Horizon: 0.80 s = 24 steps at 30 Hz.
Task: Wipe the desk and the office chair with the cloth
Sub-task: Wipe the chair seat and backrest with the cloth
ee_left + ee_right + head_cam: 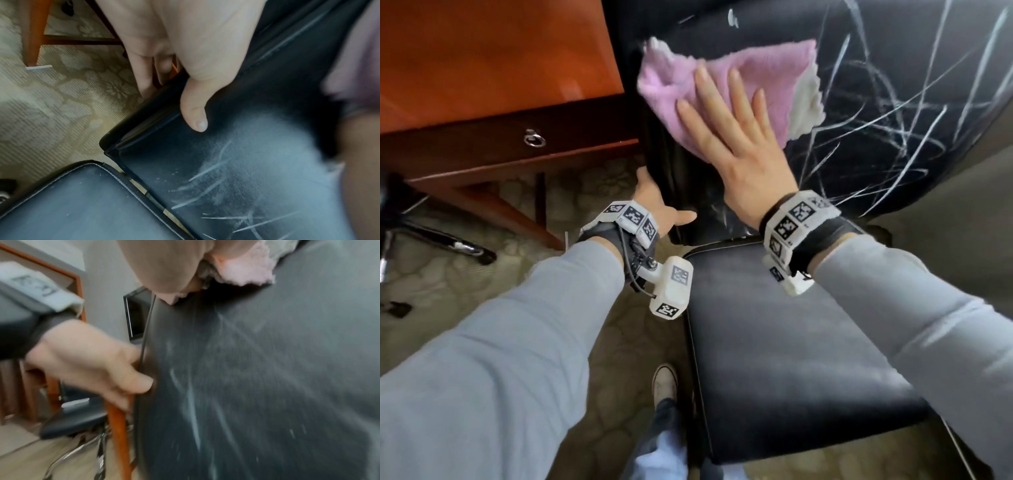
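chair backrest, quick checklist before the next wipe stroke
1. Cloth flat under the right hand: ok, fingers straight, pressing it to the backrest.
2. Left hand steadying the backrest's edge: ok, thumb in front, fingers behind.
3. White marks cleared: not ok, many remain right of the cloth.
4. Lower backrest clean: not ok, streaks show in the left wrist view.
5. Seat wiped: cannot tell.
6. Desk wiped: cannot tell.

Patterned beige carpet (599, 185) with a leaf-like motif covered the floor. A second swivel chair's chrome base (431, 236) stood at far left; its dark seat (72, 421) showed in the right wrist view. One white shoe (664, 382) rested on the carpet. A dark screen (135, 313) stood against a grey wall.
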Tool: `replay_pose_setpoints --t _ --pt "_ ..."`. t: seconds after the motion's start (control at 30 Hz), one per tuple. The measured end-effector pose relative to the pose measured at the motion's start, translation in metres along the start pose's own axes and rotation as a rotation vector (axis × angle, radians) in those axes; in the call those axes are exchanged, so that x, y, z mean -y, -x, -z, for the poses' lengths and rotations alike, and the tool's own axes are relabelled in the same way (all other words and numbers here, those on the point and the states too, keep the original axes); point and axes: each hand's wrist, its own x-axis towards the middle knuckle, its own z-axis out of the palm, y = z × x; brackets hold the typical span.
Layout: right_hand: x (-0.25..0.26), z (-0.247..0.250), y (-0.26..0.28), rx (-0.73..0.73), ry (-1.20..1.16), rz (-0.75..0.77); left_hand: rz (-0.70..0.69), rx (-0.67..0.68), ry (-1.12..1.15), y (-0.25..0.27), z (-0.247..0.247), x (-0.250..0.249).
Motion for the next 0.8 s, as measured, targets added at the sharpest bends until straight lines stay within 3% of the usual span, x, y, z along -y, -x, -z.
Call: replay_pose_setpoints --t 0.2,0.27,0.37,0.43,0.5,0.57,0.67,0.73,0.8 --pt "0.011 -0.037 0.068 0.265 0.072 0.131 -0.010 0.035 0.083 0.001 0.003 0.007" --pt "0.005 -0.021 0.047 0.212 0.080 0.132 -0.037 0.001 0.072 0.003 0.002 0.006" --pt "-0.002 0.010 -0.003 -0.036 0.012 -0.080 -0.047 -0.011 0.074 0.003 0.001 0.003" --pt "0.004 0.010 -0.012 -0.095 -0.007 -0.163 -0.044 0.005 0.073 0.005 0.002 0.001" --pt "0.016 -0.012 0.012 -0.034 -0.012 -0.151 -0.050 -0.009 0.091 0.004 0.002 0.002" --pt "0.026 -0.038 0.052 0.132 -0.003 -0.127 -0.069 -0.013 0.111 0.006 0.001 0.006" --pt "0.028 -0.042 0.080 0.301 0.009 -0.114 -0.081 -0.002 0.131 0.007 -0.001 0.009" --pt "0.017 -0.025 0.063 0.263 0.029 -0.095 -0.083 0.000 0.129 0.007 0.000 0.006" --pt "-0.003 -0.002 0.032 0.121 0.020 -0.150 -0.074 0.002 0.106 0.007 0.003 0.003"
